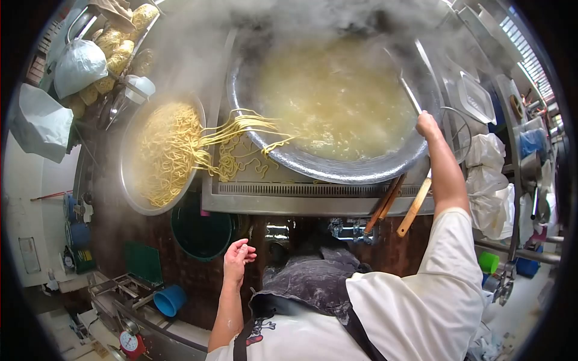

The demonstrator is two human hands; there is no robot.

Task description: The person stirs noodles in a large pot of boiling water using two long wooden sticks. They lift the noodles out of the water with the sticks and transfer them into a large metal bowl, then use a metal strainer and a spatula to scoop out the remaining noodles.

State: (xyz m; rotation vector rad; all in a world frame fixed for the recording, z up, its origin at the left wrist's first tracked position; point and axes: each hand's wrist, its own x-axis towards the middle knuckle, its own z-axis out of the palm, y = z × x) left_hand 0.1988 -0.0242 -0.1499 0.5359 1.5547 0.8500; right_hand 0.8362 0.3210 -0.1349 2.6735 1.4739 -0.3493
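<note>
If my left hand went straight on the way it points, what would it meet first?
Probably the metal front edge of the stove unit, though depth is unclear: your left hand might be lower and pass underneath.

Way in between noodles and wooden handles
Near rim of wok lies open there; steam veils its far side.

Steam-hazed daylight, curved fisheye edges
</note>
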